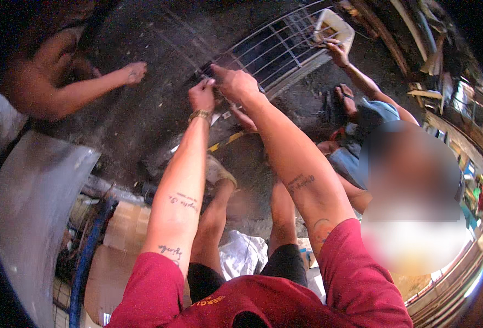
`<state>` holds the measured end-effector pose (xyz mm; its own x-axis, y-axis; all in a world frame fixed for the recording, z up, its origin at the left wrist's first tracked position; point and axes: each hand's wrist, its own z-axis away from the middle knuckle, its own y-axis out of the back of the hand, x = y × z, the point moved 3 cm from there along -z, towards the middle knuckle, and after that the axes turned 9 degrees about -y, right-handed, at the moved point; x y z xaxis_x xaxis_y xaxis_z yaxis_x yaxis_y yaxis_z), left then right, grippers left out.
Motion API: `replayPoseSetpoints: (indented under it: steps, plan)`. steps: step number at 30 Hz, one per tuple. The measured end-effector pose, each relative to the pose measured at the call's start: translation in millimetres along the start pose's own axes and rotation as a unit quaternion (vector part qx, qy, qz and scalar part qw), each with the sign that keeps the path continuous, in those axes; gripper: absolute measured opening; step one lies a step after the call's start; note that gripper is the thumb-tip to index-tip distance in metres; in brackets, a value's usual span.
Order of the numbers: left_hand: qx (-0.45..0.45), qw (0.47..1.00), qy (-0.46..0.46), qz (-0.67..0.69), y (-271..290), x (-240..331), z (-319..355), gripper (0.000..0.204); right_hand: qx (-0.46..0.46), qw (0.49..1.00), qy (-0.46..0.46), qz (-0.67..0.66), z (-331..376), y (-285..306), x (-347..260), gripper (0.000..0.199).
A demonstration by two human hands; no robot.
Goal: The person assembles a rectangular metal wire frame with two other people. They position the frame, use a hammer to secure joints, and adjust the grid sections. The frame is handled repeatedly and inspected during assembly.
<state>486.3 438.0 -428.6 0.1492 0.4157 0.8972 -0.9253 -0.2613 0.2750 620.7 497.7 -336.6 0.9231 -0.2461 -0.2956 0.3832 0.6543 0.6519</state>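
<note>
Both my arms reach forward over a dark floor. My left hand (202, 95) is closed in a pinch, thumb and fingertips together. Close beside it on the right, my right hand (236, 85) is closed too, its index finger extended toward a small dark piece (206, 68). That piece is blurred, and what either hand holds cannot be made out. Both hands are at the near left end of a metal wire grid (277, 48), which stretches away to the upper right. Below the hands, a yellow and black strip (225, 141) lies by my feet.
At the left a person's arm (88, 85) reaches in with a closed hand. A crouching person at the right has a hand (337, 53) at the grid's far end, by a white container (337, 27). A grey metal sheet (39, 180), cardboard (126, 229) and stacked wood (405, 33) lie around.
</note>
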Motion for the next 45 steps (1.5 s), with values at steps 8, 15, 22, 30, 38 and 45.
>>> replayPoseSetpoints:
  steps: [8, 15, 22, 30, 38, 45]
  plan:
    - [-0.023, 0.998, 0.015, -0.062, -1.3, 28.5, 10.3, 0.023, 0.151, 0.985, -0.075, 0.018, -62.9, 76.4, 214.6, 0.034]
    - [-0.025, 0.997, 0.077, -0.003, -7.7, 28.2, 14.6, 0.029, 0.104, 0.980, -0.168, -0.032, -12.1, 64.3, 250.3, 0.086]
    - [-0.067, 0.988, 0.091, -0.109, 8.1, 44.2, 27.7, 0.043, 0.163, 0.965, -0.116, -0.167, 88.6, 38.7, 167.8, 0.072]
    - [-0.164, 0.932, 0.013, -0.322, 141.5, 130.8, 210.9, 0.038, 0.004, 0.987, 0.013, -0.162, 368.6, -37.9, 160.1, 0.043]
    - [-0.191, 0.897, 0.135, -0.375, 262.6, 220.4, 380.5, 0.038, -0.021, 0.972, -0.184, -0.146, 559.6, 73.3, 253.0, 0.044]
    - [-0.234, 0.913, 0.105, -0.317, 277.1, 238.2, 359.4, 0.039, 0.134, 0.926, -0.285, -0.208, 649.7, 55.1, 264.9, 0.042]
